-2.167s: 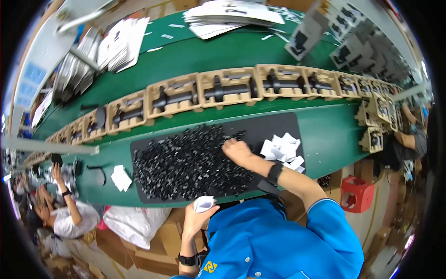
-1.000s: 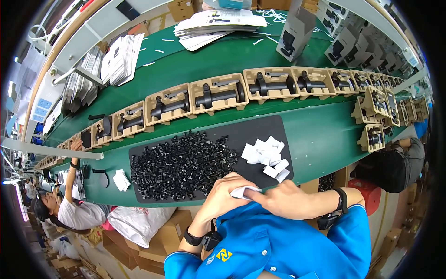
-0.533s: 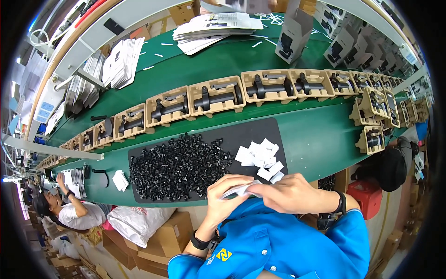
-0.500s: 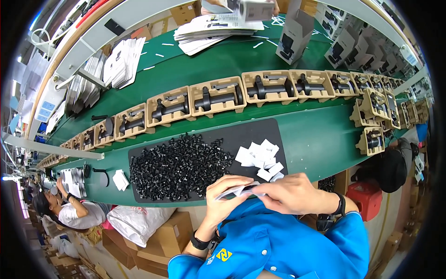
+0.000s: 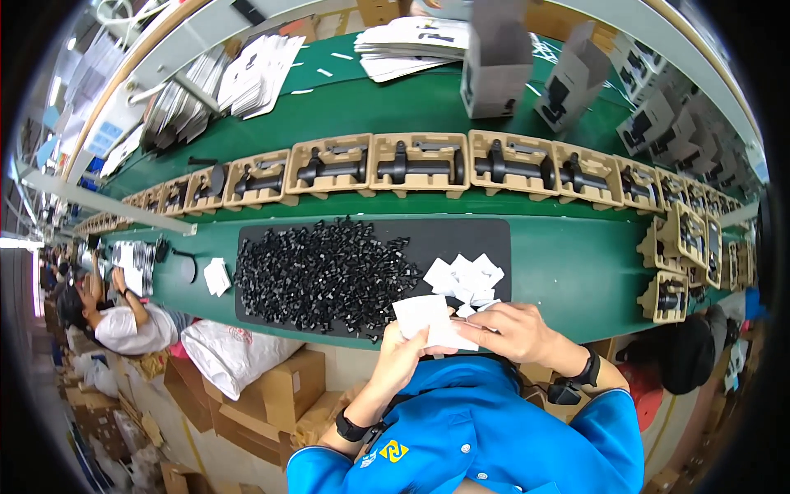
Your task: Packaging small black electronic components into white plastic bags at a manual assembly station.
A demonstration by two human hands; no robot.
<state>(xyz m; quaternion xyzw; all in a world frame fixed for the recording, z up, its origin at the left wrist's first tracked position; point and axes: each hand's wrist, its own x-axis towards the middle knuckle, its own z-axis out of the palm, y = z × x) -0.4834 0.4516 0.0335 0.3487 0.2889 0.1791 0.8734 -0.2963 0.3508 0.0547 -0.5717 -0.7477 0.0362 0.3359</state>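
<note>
Blue short-sleeved shirt (image 5: pixel 428 420), yellow emblem (image 5: pixel 393 451), black wristbands (image 5: pixel 350 426)

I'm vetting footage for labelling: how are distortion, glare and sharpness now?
Head view: the row of tan trays arches from fisheye bend, corners black; head view: a bright patch glares at the far left; head view: the left hand, right hand and white piece look fairly sharp, but single parts in the black pile are hard to tell apart.

Printed sheets (image 5: pixel 407 51) lie stacked by the far edge of the green table (image 5: pixel 576 272). A white sack (image 5: pixel 234 354) sits below its near edge.
</note>
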